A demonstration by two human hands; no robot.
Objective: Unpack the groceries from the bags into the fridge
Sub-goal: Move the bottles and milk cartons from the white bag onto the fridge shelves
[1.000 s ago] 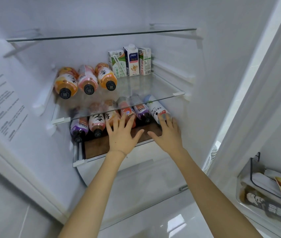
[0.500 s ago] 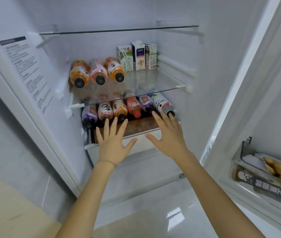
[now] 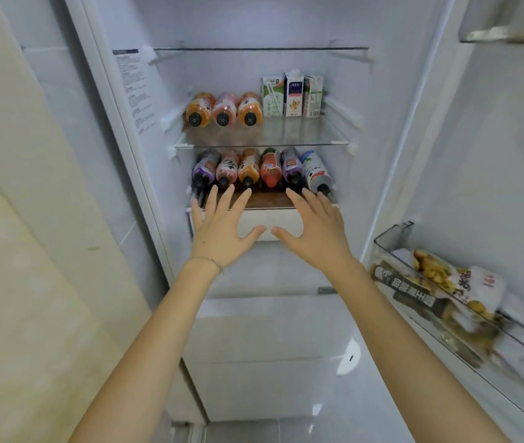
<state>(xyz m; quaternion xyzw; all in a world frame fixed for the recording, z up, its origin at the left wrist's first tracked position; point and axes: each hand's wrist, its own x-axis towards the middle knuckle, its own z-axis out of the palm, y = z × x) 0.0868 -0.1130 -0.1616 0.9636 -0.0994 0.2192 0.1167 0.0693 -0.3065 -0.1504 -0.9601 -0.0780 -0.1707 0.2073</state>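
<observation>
Both my hands are up in front of the open white fridge [image 3: 382, 155], holding nothing. My left hand [image 3: 222, 231] is spread wide, fingers straight. Its tips sit just short of the caps of the six plastic drink bottles [image 3: 248, 169], which lie side by side, caps toward me, on the brown-floored lower shelf [image 3: 267, 201]. My right hand [image 3: 315, 231] is spread the same way, fingertips by the black cap of the white bottle [image 3: 316, 172] at the right end of that row. Can't tell if either palm touches the white drawer front [image 3: 263, 220] under the shelf.

Vs. half a sec ago: view has pulled back, so the fridge sits farther off and more of the lower white drawers [image 3: 270, 330] shows. My hands have come closer together, thumbs now almost meeting. The bottle row hasn't shifted.

Above, on the clear glass shelf [image 3: 260, 144], there are three more bottles w/ orange & pink labels [image 3: 222, 108] lying at left. Three small upright drink cartons [image 3: 291, 95] stand at back right, same spots as before. Thin bracelet [image 3: 211, 262] on my left wrist. At right, the clear door bin [image 3: 391, 241] holds snack packets [image 3: 465, 282], partly blurred.
</observation>
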